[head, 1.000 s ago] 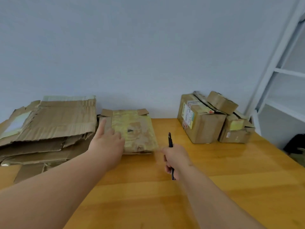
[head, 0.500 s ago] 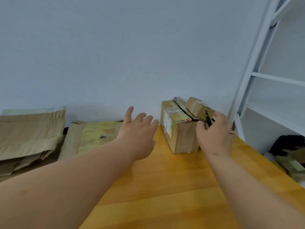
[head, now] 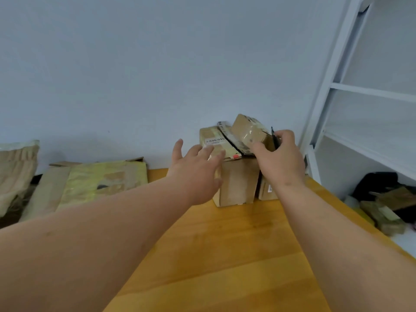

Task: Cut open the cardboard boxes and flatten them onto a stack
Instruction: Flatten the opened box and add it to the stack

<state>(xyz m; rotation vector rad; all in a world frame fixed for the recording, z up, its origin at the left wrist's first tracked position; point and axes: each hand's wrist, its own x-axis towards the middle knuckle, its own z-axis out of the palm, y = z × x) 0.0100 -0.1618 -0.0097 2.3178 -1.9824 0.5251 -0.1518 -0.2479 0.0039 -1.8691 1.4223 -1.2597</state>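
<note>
Meanwhile, flattened cardboard left, white shelf right, boxes btwn.

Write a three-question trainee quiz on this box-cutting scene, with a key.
1. True or false: the right hand grips the small box and a black cutter.
2. The left hand is: A) gripping the large box; B) open, fingers spread; C) flat on the wooden table.
3. Fill in: the flattened cardboard lies to the ____ of the boxes.

Key: 1 true; 2 B; 3 left.
</note>
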